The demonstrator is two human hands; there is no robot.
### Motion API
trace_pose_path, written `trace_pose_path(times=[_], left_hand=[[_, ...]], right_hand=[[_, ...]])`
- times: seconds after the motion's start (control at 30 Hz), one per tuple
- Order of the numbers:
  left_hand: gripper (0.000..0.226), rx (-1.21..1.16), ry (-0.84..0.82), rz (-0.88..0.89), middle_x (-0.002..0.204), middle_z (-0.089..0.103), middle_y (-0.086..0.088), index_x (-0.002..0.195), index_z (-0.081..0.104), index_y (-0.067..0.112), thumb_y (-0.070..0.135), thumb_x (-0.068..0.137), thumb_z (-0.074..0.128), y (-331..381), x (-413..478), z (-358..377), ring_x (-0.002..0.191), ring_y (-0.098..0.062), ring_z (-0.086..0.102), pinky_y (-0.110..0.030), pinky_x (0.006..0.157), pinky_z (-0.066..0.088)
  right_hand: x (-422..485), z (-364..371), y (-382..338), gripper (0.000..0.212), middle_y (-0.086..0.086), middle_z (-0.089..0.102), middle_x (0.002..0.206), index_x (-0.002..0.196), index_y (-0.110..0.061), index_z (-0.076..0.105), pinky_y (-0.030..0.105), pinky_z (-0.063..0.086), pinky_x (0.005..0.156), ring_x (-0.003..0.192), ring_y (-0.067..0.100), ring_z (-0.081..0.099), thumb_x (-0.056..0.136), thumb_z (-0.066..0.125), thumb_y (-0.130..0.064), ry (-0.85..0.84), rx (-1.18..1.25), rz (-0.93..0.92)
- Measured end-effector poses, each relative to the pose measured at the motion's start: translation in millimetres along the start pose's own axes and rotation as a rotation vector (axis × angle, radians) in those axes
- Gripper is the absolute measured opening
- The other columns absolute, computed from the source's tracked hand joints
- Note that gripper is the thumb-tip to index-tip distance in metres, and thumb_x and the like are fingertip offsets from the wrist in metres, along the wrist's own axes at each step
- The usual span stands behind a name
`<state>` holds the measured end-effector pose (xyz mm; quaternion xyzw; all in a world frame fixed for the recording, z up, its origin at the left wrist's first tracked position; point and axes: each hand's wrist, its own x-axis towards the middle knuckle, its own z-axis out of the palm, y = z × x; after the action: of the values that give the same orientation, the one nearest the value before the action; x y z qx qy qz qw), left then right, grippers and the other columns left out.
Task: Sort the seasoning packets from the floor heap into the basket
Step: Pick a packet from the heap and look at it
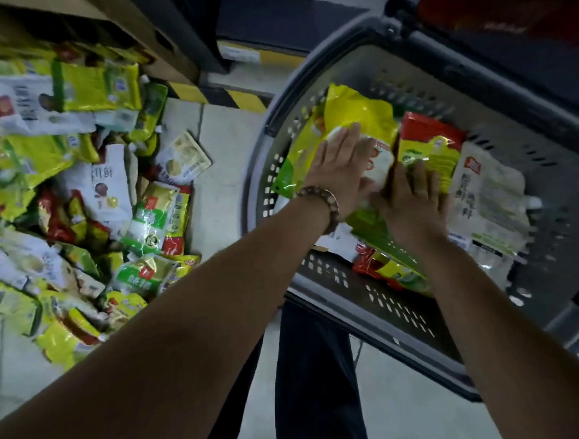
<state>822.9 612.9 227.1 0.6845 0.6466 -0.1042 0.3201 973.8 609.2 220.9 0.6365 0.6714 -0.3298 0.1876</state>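
- A grey plastic basket [333,277] with slotted walls stands at right.
- The left hand [337,171], with a beaded bracelet [323,201] at the wrist, lies flat with straight fingers on a large yellow-green packet [353,115] inside the basket.
- The right hand [412,202] lies flat just beside it, fingers spread, pressing on a red-and-yellow packet [429,139].
- A white packet [491,205] lies in the basket to the right of that.
- A heap of packets [83,193] covers the floor at left, below a cardboard box [117,25].
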Motion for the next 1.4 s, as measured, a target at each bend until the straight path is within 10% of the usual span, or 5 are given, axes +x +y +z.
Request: trace_pose_path(times=[0.23, 0.4, 0.5, 1.03, 1.4], left_hand=[[0.044, -0.586, 0.542, 0.020, 0.133, 0.053, -0.017, 0.126, 0.058, 0.007, 0.021, 0.084, 0.054, -30, -99, -45, 0.111, -0.037, 0.058, -0.046, 0.092, 0.048], [0.048, -0.751, 0.731, -0.313, 0.125, 0.057, -0.012, 0.124, 0.056, 0.008, 0.028, 0.081, 0.049, -106, -191, -36, 0.112, -0.025, 0.056, -0.048, 0.090, 0.048], [0.045, -0.852, 0.718, -0.589, 0.124, 0.057, -0.008, 0.127, 0.054, 0.009, 0.021, 0.084, 0.059, -154, -236, -3, 0.110, -0.022, 0.055, -0.036, 0.093, 0.046], [0.042, -1.251, 0.581, -1.413, 0.130, 0.056, -0.002, 0.127, 0.053, 0.017, 0.015, 0.086, 0.059, -299, -357, 294, 0.113, -0.022, 0.055, -0.044, 0.089, 0.051], [0.034, -1.438, 0.733, -1.551, 0.124, 0.060, 0.002, 0.123, 0.058, 0.015, 0.011, 0.089, 0.056, -318, -376, 398, 0.105, -0.010, 0.058, -0.010, 0.069, 0.040]], right_hand=[[-49, -34, -77, 0.060, 0.019, 0.036, 0.147, 0.145, -0.010, 0.035, 0.040, 0.035, 0.103, 0.134, 0.034, 0.037, 0.090, 0.060, -0.016, 0.314, 0.334, -0.359], [-89, -16, -174, 0.056, 0.021, 0.047, 0.137, 0.136, -0.003, 0.046, 0.009, 0.027, 0.100, 0.126, 0.027, 0.042, 0.087, 0.051, -0.031, 0.289, 0.366, -0.646], [-105, 19, -225, 0.052, 0.018, 0.051, 0.133, 0.134, -0.003, 0.049, 0.020, 0.034, 0.098, 0.123, 0.029, 0.048, 0.087, 0.053, -0.026, 0.177, 0.325, -0.740], [-97, 384, -333, 0.039, 0.005, 0.059, 0.124, 0.128, -0.012, 0.054, 0.020, 0.038, 0.084, 0.104, 0.015, 0.054, 0.089, 0.057, -0.017, -0.659, -0.036, -0.398], [-82, 539, -381, 0.028, -0.003, 0.059, 0.066, 0.065, -0.014, 0.059, 0.030, 0.046, 0.066, 0.073, 0.022, 0.059, 0.079, 0.072, -0.034, -0.479, 0.103, -0.313]])
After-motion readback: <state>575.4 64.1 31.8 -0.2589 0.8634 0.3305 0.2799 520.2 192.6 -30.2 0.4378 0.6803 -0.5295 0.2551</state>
